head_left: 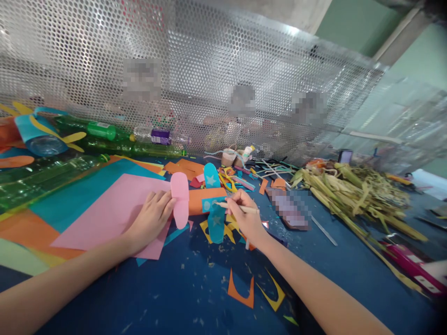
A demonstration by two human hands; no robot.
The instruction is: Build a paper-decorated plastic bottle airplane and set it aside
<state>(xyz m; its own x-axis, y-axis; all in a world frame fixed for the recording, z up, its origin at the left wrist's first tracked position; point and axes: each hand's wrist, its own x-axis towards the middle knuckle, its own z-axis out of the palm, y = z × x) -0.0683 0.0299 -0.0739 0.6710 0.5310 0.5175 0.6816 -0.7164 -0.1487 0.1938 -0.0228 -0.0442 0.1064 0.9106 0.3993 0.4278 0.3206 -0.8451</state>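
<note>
An orange paper tube [197, 201] lies crosswise at the middle, with a pink rounded strip [180, 209] at its left end and a blue wing piece [216, 228] with pale stars near its right end. My left hand [153, 216] has its fingers pressed together at the pink strip, over the pink sheet [115, 209]. A pale pen [250, 210] is pinched in my right hand [246, 216], its tip at the blue patch on the tube. Whether the tip touches the paper is too small to tell.
Plastic bottles [139, 148] lie at the back left, above stacked coloured sheets [66, 200]. Paper scraps [244, 291] lie on the blue table [167, 298]. A phone-like object [288, 209], dried husks [363, 190] and a magenta item [412, 267] are on the right. People sit behind the perforated screen [202, 70].
</note>
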